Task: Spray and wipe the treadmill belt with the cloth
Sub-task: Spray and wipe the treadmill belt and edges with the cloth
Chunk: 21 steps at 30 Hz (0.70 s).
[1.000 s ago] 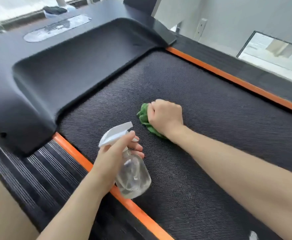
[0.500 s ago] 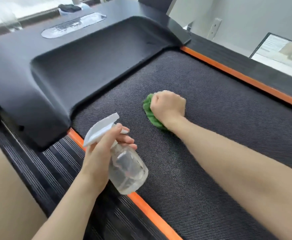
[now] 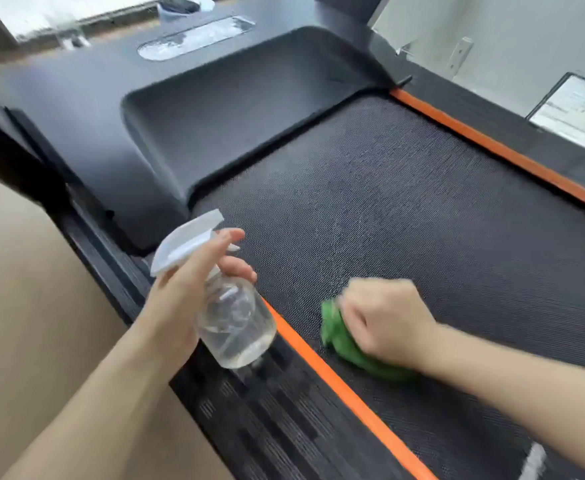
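Holding the spray bottle (image 3: pixel 230 317) in my left hand (image 3: pixel 187 289), I keep it above the ribbed black side rail (image 3: pixel 284 420) at the left edge of the treadmill. My fingers are wrapped around its neck, and the index finger (image 3: pixel 228 235) lies on the trigger under the white spray head (image 3: pixel 183 245). The bottle is clear, tilted, and has a little clear liquid at the bottom. I see no label on it.

My right hand (image 3: pixel 386 322) is closed in a fist on the green cloth (image 3: pixel 344 341) and presses it on the treadmill belt (image 3: pixel 405 202), near the belt's left edge, just beside the orange stripe (image 3: pixel 332 379). The hand covers most of the cloth and is blurred.

Farther on, the belt is bare, dark and textured. A second orange stripe (image 3: pixel 506 154) runs along its right edge. At the front end the black motor cover (image 3: pixel 249 109) rises over the belt, and behind it a glossy oval panel (image 3: pixel 195 38) reflects light; any writing there is too blurred to read. At the far right a framed board (image 3: pixel 575 109) leans near the wall (image 3: pixel 513 26).
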### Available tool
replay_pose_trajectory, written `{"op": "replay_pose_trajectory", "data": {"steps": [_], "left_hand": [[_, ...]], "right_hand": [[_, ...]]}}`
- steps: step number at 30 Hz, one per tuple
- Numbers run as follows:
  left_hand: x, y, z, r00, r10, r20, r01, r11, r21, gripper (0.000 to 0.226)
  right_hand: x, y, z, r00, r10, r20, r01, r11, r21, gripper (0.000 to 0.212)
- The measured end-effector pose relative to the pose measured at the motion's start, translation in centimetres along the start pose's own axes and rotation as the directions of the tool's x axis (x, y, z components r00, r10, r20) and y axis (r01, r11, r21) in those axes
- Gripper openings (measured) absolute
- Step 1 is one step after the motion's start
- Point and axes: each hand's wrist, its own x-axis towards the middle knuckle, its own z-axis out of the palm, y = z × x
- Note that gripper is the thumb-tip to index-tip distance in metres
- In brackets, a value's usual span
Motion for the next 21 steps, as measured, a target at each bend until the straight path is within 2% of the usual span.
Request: {"op": "replay_pose_trajectory", "data": {"steps": [1, 3, 5, 7, 10, 11, 12, 14, 16, 17, 18, 19, 20, 21], "left_hand": [[-0.6, 0.2, -0.8, 1.0, 0.012, -0.014, -0.012, 1.0, 0.012, 0.025], [-1.6, 0.8, -2.3, 0.998, 0.045, -0.038, -0.044, 0.999, 0.023, 0.023], [-3.0, 1.0, -4.1, 0.996, 0.062, -0.07, -0.058, 0.997, 0.052, 0.032], [-4.5, 1.4, -6.3, 0.989, 0.084, -0.123, -0.076, 0.995, 0.068, 0.042], [-6.4, 1.8, -8.4, 0.978, 0.082, -0.19, -0.068, 0.995, 0.079, 0.013], [-7.4, 1.6, -9.1, 0.974, 0.075, -0.212, -0.061, 0.995, 0.075, 0.008], [-7.7, 1.6, -9.4, 0.973, 0.07, -0.219, -0.054, 0.995, 0.081, 0.01], [-9.9, 1.6, -10.2, 0.971, 0.065, -0.23, -0.046, 0.995, 0.087, 0.018], [-12.2, 1.8, -11.4, 0.968, 0.096, -0.233, -0.083, 0.994, 0.067, 0.028], [-13.1, 1.8, -12.1, 0.966, 0.096, -0.241, -0.088, 0.995, 0.048, 0.028], [-14.1, 2.0, -12.6, 0.963, 0.088, -0.256, -0.084, 0.996, 0.026, 0.027], [-14.9, 2.0, -13.6, 0.96, 0.086, -0.267, -0.088, 0.996, 0.007, 0.028], [-15.5, 2.1, -14.4, 0.954, 0.077, -0.291, -0.085, 0.996, -0.015, 0.028], [-16.0, 2.1, -15.6, 0.944, 0.08, -0.321, -0.098, 0.994, -0.042, 0.028]], "right_hand": [[3.8, -0.5, 0.7, 0.987, 0.157, -0.04, -0.159, 0.986, -0.049, 0.033], [11.0, -2.2, 1.9, 0.909, 0.412, -0.061, -0.416, 0.907, -0.064, 0.037], [14.4, -4.4, 2.8, 0.855, 0.519, 0.004, -0.519, 0.855, -0.003, 0.04], [13.6, -5.8, 2.4, 0.866, 0.498, 0.04, -0.498, 0.867, -0.017, 0.041], [7.5, -7.1, 0.8, 0.902, 0.409, 0.139, -0.4, 0.912, -0.085, 0.038], [5.7, -7.8, 0.1, 0.899, 0.384, 0.21, -0.369, 0.923, -0.105, 0.038], [5.0, -7.5, -0.4, 0.889, 0.365, 0.277, -0.344, 0.931, -0.125, 0.038], [5.4, -7.8, -2.6, 0.819, 0.363, 0.444, -0.32, 0.932, -0.171, 0.04], [8.6, -9.6, -5.5, 0.782, 0.401, 0.477, -0.406, 0.909, -0.098, 0.04], [10.3, -11.1, -7.0, 0.787, 0.41, 0.461, -0.479, 0.877, 0.039, 0.039], [11.9, -13.1, -8.1, 0.8, 0.379, 0.465, -0.533, 0.805, 0.26, 0.04], [13.3, -16.0, -8.8, 0.802, 0.312, 0.51, -0.576, 0.632, 0.518, 0.043], [13.9, -19.0, -9.5, 0.789, 0.19, 0.585, -0.607, 0.391, 0.692, 0.047], [14.5, -22.3, -9.8, 0.765, 0.035, 0.643, -0.636, 0.192, 0.747, 0.051]]}}
